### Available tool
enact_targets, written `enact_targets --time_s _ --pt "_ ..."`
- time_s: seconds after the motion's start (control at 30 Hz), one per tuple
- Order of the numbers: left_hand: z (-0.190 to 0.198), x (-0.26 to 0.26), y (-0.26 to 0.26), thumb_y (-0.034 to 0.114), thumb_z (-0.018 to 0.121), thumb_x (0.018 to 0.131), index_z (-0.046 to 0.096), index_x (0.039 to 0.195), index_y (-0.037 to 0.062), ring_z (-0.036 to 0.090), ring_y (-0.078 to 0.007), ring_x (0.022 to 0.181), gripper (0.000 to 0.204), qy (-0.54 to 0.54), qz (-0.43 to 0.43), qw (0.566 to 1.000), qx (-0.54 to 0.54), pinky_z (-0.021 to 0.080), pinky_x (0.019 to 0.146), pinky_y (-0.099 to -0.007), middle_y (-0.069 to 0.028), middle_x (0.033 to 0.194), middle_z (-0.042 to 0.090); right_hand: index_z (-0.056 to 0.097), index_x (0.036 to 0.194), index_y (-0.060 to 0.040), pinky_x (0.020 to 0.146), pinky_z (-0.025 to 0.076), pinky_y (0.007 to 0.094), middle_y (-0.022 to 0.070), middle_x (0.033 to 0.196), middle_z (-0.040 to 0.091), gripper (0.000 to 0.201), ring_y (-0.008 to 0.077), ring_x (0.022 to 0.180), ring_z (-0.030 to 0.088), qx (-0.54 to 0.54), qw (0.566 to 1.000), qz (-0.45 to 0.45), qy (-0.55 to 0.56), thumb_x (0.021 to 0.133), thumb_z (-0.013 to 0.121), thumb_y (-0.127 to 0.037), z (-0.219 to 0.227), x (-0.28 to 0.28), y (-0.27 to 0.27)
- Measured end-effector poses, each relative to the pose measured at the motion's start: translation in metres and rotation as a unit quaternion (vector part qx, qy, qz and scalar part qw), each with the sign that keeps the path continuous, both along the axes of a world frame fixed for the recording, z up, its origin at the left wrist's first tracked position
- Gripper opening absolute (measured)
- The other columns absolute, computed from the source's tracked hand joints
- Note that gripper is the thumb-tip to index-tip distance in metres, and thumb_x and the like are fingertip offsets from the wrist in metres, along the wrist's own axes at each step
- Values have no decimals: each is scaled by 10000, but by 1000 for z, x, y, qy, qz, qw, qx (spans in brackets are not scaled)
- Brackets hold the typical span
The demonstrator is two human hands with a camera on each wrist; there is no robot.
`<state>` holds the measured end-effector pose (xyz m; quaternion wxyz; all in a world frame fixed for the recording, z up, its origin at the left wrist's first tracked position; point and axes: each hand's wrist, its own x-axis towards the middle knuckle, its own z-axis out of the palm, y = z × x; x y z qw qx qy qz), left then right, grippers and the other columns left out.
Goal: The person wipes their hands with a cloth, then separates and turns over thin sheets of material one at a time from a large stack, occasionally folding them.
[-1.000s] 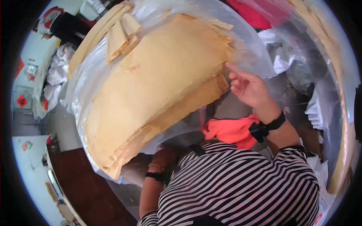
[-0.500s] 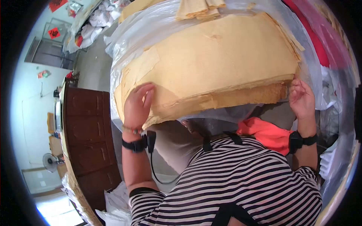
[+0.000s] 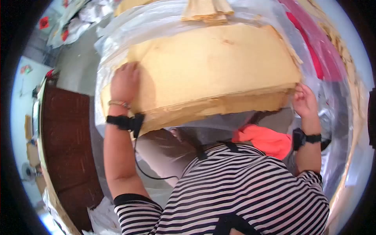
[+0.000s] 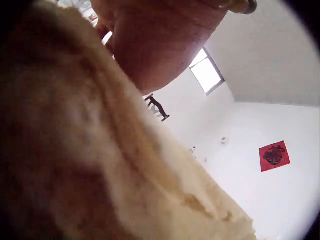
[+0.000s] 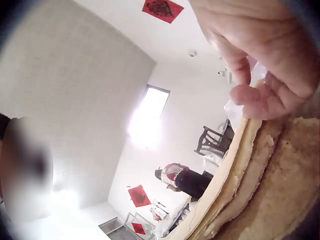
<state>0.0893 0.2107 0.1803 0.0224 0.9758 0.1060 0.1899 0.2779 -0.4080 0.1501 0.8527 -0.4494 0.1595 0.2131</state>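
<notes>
A thick stack of thin tan sheets point(image 3: 211, 62) with ragged, layered edges lies in front of me. They look like bean curd skins. My left hand point(image 3: 125, 82) rests on the left end of the stack, fingers pointing away from me over the top sheet. In the left wrist view, the hand point(image 4: 160, 45) shows above a blurred sheet edge point(image 4: 165, 170). At the near right corner, my right hand point(image 3: 305, 101) has curled fingers and pinches the sheet edge. The right wrist view shows thumb and fingers point(image 5: 270, 95) together at the layered edges point(image 5: 240, 175).
Clear plastic film point(image 3: 156, 19) spreads under the stack. Folded tan pieces point(image 3: 207, 11) lie beyond it. An orange-red cloth point(image 3: 266, 141) is by my lap. Dark brown cabinet fronts point(image 3: 68, 149) stand at left, pink plastic point(image 3: 317, 47) at right. Another person point(image 5: 182, 177) stands across the room.
My left hand has come up from beside my body onto the stack's left end, then farther along it. The right hand's extended index finger has curled in at the corner. The head view has turned.
</notes>
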Motion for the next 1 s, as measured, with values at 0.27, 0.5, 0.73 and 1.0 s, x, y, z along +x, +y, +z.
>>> enact_targets --time_s 0.27,0.5,0.73,1.0 --pt "26 -4 -7 142 686 945 765 1148 52 679 -190 842 237 28 43 976 -213 529 748 -306 -79 1012 726 680 1106 -105 558 424 227 -56 735 587 296 36 582 490 -323 941 1 -97 992 673 -378 52 -14 22" --pt "68 8 -18 129 587 1000 686 1328 42 670 -111 920 353 -83 30 801 -592 543 802 -260 -41 1115 720 696 1217 -40 657 479 273 32 866 673 361 90 735 600 -534 810 5 -242 964 716 -296 42 4 16" --pt "102 33 -12 140 593 1006 594 1428 50 676 -124 958 432 -45 15 727 -685 555 832 -272 -58 1095 714 628 1355 -58 1021 516 410 169 1248 695 557 305 1165 668 -511 566 129 -634 862 800 -254 70 -71 130" --pt "166 91 -58 57 601 967 730 1251 108 629 -201 713 317 -139 -58 746 -649 491 625 -329 -64 839 711 589 1307 3 1025 499 465 232 1264 652 686 392 1176 626 -471 531 97 -698 782 831 -365 50 -97 256"
